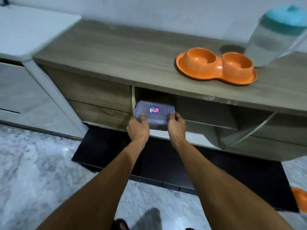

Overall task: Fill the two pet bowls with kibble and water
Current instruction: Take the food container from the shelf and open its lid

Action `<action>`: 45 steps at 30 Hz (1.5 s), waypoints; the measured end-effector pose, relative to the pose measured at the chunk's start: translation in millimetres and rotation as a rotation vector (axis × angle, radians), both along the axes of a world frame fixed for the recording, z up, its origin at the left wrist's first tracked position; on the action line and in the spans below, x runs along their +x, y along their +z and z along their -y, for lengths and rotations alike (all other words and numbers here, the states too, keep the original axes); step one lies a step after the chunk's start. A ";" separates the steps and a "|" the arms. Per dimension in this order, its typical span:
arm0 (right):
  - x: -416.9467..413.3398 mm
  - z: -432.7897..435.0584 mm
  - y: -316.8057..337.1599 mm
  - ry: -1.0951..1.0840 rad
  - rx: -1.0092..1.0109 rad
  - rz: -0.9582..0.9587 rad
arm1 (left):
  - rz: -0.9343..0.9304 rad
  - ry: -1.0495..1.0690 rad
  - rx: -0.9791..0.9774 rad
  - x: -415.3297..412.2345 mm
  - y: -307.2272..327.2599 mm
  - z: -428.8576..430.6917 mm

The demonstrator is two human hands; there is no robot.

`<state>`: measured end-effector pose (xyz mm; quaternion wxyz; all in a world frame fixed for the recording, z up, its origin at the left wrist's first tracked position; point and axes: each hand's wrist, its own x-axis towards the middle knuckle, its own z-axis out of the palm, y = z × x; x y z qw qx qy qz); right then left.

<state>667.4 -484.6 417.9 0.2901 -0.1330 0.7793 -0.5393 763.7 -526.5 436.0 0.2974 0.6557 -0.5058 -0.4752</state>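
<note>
I have both hands, left hand (138, 128) and right hand (176, 126), clamping the lidded plastic container (154, 113) by its short ends; it looks stiff, light and smooth-sided.

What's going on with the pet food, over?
Both hands, left and right, on box at shelf. Orange bowls empty on cabinet top; jug beside them. Nothing blocking.

I have a single head view, worn high and tilted forward and down over a wood-grain cabinet (103, 52), which runs from 9 o'clock across to 3 o'clock. The lens is wide, so edges bow and the picture is blurred. I see both forearms reaching in from 6 o'clock toward the open shelf (207, 112) near centre. The floor (33, 163) fills 7 o'clock. No second view shares this scene.
</note>
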 end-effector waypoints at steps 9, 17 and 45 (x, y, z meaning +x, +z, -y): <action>36.5 -67.9 130.2 0.038 0.028 0.094 | 0.066 0.037 0.028 36.6 135.7 -75.0; 15.6 -39.9 219.8 0.089 -0.050 0.021 | 0.036 0.069 -0.097 19.0 211.0 -44.5; -40.2 155.7 200.4 -0.020 -0.030 0.097 | -0.172 -0.211 0.076 -16.6 186.1 191.7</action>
